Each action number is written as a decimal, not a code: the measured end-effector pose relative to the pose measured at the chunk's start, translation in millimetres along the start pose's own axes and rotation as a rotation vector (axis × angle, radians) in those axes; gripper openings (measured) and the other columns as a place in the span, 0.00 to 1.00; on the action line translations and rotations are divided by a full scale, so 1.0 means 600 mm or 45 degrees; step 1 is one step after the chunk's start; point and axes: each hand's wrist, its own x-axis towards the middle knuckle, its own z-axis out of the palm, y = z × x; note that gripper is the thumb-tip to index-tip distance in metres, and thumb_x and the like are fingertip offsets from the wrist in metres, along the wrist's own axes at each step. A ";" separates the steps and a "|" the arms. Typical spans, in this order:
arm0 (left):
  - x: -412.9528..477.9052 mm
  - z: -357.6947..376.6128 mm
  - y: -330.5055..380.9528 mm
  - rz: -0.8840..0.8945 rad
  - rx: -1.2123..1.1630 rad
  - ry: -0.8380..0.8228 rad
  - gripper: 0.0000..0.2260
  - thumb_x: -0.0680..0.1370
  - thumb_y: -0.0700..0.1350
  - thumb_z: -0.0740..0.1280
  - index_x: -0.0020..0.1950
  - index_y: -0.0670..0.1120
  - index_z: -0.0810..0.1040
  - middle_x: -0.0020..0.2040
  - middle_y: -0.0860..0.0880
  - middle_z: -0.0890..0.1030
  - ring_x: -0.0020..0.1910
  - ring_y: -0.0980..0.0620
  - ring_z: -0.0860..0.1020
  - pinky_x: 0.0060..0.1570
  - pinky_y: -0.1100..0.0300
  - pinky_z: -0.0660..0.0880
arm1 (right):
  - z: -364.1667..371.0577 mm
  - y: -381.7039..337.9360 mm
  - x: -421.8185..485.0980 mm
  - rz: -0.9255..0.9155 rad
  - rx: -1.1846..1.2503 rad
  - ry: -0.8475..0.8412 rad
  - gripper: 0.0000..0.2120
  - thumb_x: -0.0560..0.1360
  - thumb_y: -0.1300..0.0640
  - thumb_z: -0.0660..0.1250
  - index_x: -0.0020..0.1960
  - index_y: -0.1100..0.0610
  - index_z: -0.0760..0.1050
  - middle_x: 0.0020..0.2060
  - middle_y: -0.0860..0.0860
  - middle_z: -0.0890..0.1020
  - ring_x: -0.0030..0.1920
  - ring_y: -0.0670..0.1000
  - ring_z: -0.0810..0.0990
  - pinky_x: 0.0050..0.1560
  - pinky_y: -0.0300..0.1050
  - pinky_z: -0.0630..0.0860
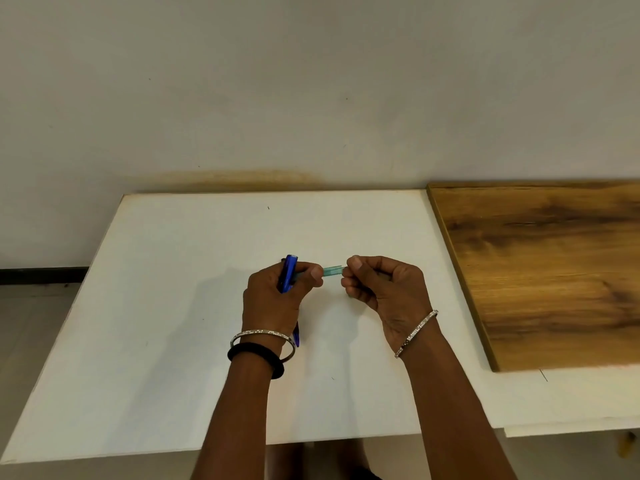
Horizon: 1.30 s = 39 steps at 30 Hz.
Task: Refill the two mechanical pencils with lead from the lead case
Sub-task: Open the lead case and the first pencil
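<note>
My left hand (277, 296) is closed around blue mechanical pencils (289, 273); their upper ends stick out above my fist and a blue tip shows below my wrist. Its thumb and forefinger also pinch the left end of a small teal lead case (333, 270). My right hand (384, 285) pinches the right end of the same case between thumb and fingers. The case lies level between both hands, above the white table (173, 289). How many pencils are in the fist is hard to tell.
A wooden board (547, 271) lies on the right part of the table, close to my right hand. The table's back edge meets a pale wall. Floor shows past the left edge.
</note>
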 end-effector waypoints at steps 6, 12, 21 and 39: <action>-0.001 0.001 -0.007 -0.080 0.022 -0.044 0.05 0.69 0.51 0.75 0.41 0.51 0.84 0.36 0.54 0.82 0.38 0.54 0.79 0.39 0.64 0.73 | 0.004 -0.003 0.001 -0.066 0.002 0.056 0.09 0.73 0.60 0.71 0.47 0.67 0.80 0.35 0.59 0.85 0.33 0.54 0.84 0.35 0.42 0.82; -0.003 -0.002 -0.008 -0.085 0.101 -0.037 0.05 0.68 0.52 0.76 0.40 0.52 0.84 0.37 0.53 0.84 0.37 0.56 0.79 0.37 0.66 0.73 | 0.001 -0.006 0.002 -0.102 -0.075 0.106 0.07 0.74 0.60 0.70 0.46 0.64 0.80 0.34 0.58 0.85 0.32 0.53 0.84 0.34 0.41 0.82; -0.001 -0.002 -0.018 -0.055 0.262 -0.010 0.07 0.70 0.53 0.74 0.39 0.50 0.84 0.38 0.48 0.85 0.37 0.47 0.79 0.38 0.59 0.74 | -0.030 -0.009 0.008 -0.054 0.040 0.365 0.06 0.76 0.59 0.69 0.46 0.63 0.79 0.34 0.56 0.85 0.33 0.51 0.84 0.35 0.41 0.82; -0.018 0.044 -0.027 -0.061 0.566 -0.002 0.08 0.70 0.54 0.73 0.41 0.50 0.83 0.31 0.54 0.77 0.29 0.56 0.74 0.29 0.66 0.66 | -0.035 -0.006 0.012 -0.044 0.007 0.364 0.05 0.75 0.59 0.70 0.46 0.61 0.80 0.33 0.54 0.85 0.32 0.50 0.85 0.34 0.40 0.82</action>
